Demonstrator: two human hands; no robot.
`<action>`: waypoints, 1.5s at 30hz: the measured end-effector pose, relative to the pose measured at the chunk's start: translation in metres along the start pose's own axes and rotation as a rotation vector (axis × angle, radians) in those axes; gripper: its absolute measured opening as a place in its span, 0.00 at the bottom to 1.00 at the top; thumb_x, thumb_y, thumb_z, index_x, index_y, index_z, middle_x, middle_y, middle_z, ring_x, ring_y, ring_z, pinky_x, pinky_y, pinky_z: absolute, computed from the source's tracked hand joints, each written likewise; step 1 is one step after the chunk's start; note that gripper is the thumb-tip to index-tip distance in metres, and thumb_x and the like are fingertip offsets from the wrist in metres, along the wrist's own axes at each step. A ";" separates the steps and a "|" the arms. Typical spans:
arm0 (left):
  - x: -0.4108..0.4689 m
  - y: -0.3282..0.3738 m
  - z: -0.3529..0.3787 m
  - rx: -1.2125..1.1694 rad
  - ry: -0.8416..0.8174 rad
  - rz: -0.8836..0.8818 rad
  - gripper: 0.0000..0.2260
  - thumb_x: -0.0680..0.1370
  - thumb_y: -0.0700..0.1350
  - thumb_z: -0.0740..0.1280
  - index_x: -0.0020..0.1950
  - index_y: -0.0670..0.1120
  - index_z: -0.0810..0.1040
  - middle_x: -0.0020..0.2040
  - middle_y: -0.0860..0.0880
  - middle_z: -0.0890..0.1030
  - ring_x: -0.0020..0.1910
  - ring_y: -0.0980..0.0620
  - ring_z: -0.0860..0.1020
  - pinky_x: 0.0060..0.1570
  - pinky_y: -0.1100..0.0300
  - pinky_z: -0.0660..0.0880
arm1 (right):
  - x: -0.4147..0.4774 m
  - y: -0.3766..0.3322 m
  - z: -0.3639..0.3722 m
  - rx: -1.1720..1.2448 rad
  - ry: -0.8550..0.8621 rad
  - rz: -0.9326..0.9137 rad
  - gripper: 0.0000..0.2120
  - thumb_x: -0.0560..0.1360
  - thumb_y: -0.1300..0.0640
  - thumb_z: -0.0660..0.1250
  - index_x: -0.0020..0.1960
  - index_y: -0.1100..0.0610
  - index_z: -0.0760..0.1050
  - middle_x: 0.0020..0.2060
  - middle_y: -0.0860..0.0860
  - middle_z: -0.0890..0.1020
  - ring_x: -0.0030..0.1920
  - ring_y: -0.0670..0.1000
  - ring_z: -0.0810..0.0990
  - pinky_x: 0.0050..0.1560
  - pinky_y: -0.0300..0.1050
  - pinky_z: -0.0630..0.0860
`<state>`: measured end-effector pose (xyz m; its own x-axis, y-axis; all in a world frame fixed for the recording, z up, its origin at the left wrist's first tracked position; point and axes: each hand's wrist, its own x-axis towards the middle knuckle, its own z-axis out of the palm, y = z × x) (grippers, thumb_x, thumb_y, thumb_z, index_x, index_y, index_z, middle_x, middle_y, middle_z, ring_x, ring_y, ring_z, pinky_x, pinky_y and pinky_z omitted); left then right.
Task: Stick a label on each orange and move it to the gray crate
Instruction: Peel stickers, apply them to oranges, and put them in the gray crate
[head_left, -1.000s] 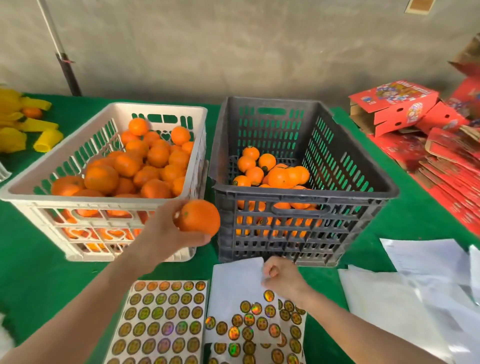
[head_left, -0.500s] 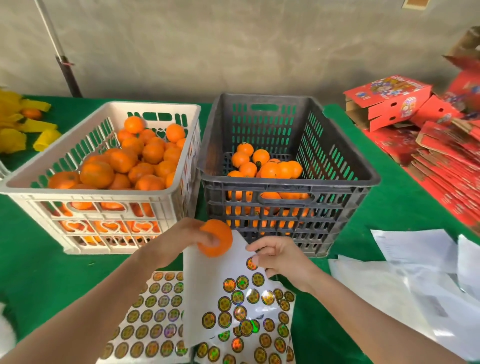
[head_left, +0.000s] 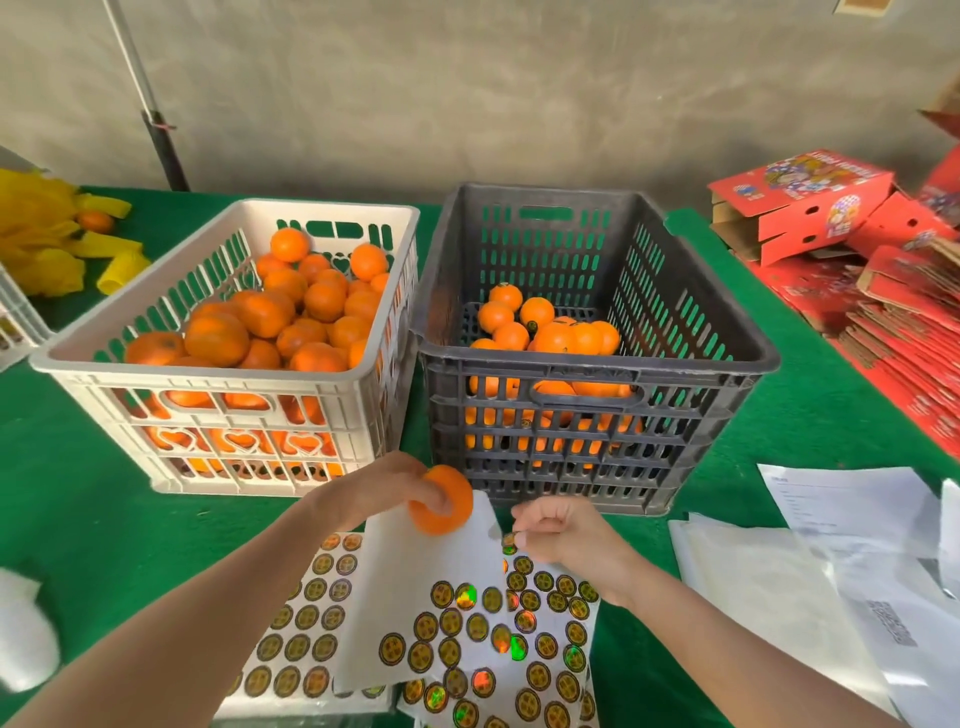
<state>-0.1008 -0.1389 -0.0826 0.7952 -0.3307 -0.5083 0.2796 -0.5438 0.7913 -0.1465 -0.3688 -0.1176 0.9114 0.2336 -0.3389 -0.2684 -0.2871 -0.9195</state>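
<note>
risks, left to right: the white crate (head_left: 208, 364) holds the unlabelled pile and touches the gray crate (head_left: 597, 364), so a drop on the wrong side mixes stock. the left hand (head_left: 384, 486) has the orange (head_left: 441, 506) gripped from above only, low over the top edge of the loose label sheet (head_left: 410, 597). it's round fruit in a shallow grip, so it could slip out and roll across the table (head_left: 78, 519). the label (head_left: 509, 540) is small and tacky. it could fold on itself, stick to a finger, or go on creased. can't tell if it's fully off the backing; if not, the unweighted sheet could lift with it.

hands: left hand is partly closed, fingers curled over the top of the orange and gripping it. the orange sits just in front of the seam between the two crates, not in the gray crate, with no label visible on the side in view. right hand (head_left: 561, 535) has its fingers curled in, thumb and forefinger pinching the label just right of the orange. the hands are near each other but apart.
</note>
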 end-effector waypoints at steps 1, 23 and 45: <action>0.003 -0.002 0.002 0.039 -0.012 -0.005 0.21 0.56 0.53 0.75 0.41 0.43 0.74 0.41 0.49 0.73 0.44 0.50 0.73 0.45 0.58 0.66 | 0.000 0.001 0.001 -0.052 0.022 -0.003 0.09 0.73 0.65 0.70 0.39 0.52 0.80 0.49 0.40 0.79 0.52 0.41 0.79 0.54 0.40 0.75; -0.024 0.016 0.000 -0.539 -0.085 0.303 0.27 0.64 0.51 0.71 0.61 0.43 0.73 0.50 0.45 0.78 0.46 0.49 0.76 0.40 0.63 0.74 | -0.019 -0.114 0.016 -0.610 0.039 -0.701 0.04 0.75 0.63 0.68 0.46 0.55 0.78 0.36 0.49 0.77 0.38 0.45 0.74 0.41 0.40 0.74; -0.053 0.072 -0.078 -0.325 0.459 0.725 0.13 0.80 0.54 0.61 0.50 0.46 0.76 0.42 0.46 0.83 0.38 0.53 0.82 0.37 0.64 0.78 | -0.001 -0.190 0.019 -0.483 0.385 -1.036 0.32 0.63 0.54 0.76 0.62 0.44 0.65 0.58 0.46 0.69 0.58 0.35 0.67 0.54 0.22 0.63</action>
<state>-0.0810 -0.1002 0.0279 0.9513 -0.1297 0.2798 -0.2887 -0.0557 0.9558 -0.1025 -0.2974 0.0535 0.6807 0.2900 0.6727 0.7147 -0.4645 -0.5229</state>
